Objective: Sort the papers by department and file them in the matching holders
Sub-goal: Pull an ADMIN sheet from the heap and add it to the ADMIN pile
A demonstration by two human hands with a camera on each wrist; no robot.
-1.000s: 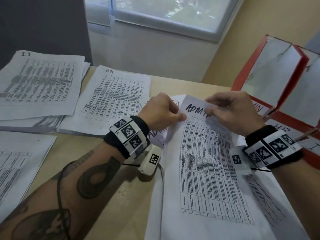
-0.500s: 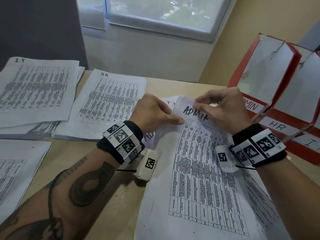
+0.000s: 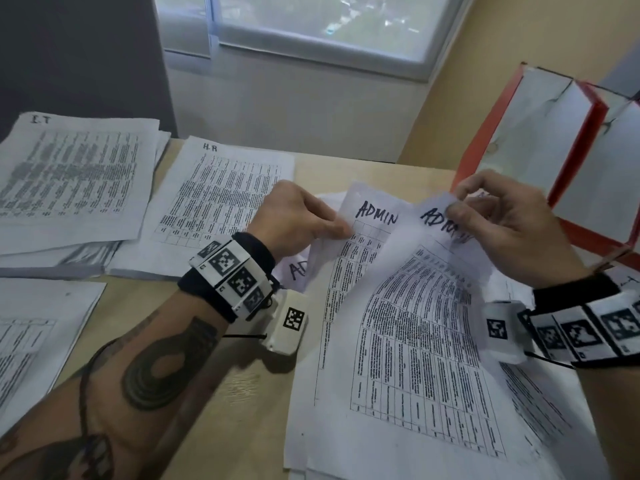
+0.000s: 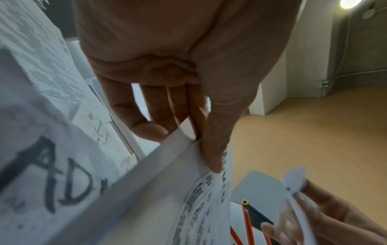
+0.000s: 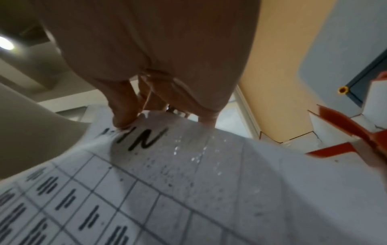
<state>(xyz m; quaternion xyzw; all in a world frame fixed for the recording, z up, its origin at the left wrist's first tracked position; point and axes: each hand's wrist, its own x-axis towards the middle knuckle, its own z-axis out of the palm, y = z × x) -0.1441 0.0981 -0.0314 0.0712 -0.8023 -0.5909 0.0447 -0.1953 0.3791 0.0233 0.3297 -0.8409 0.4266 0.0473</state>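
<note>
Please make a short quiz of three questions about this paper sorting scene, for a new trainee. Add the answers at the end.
1. True or false: the right hand pinches the top of a sheet marked ADMIN.
2. Which label is on the pile just left of the left hand? A) HR B) ADMIN C) IT
3. Fill in: the red holders stand on the person's ____ side.

Key: 1 true. 2 A. 3 right.
</note>
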